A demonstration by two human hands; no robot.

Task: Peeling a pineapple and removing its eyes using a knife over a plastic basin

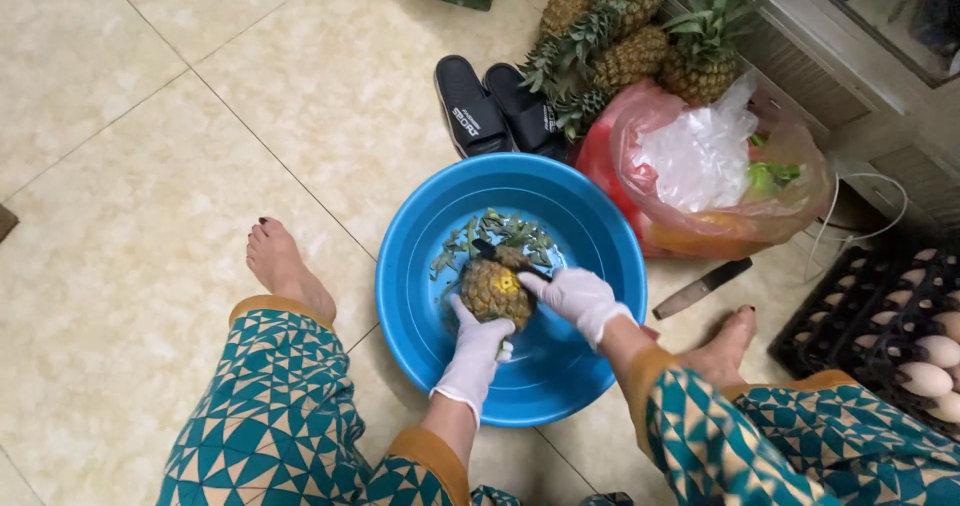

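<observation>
A pineapple (494,291) is held over a blue plastic basin (420,296) on the tiled floor. My left hand (479,351), in a white glove, grips the fruit from below. My right hand (575,297), also gloved, holds a dark-handled knife (497,255) whose blade lies across the pineapple's top end, where yellow flesh shows. Cut green leaf pieces (505,229) lie in the basin behind the fruit.
Whole pineapples (630,36) are piled at the back beside a red plastic bag (720,181) of scraps. Black sandals (495,111) sit near them. A second knife (702,288) lies on the floor to the right, next to a tray of eggs (905,336). My bare feet flank the basin.
</observation>
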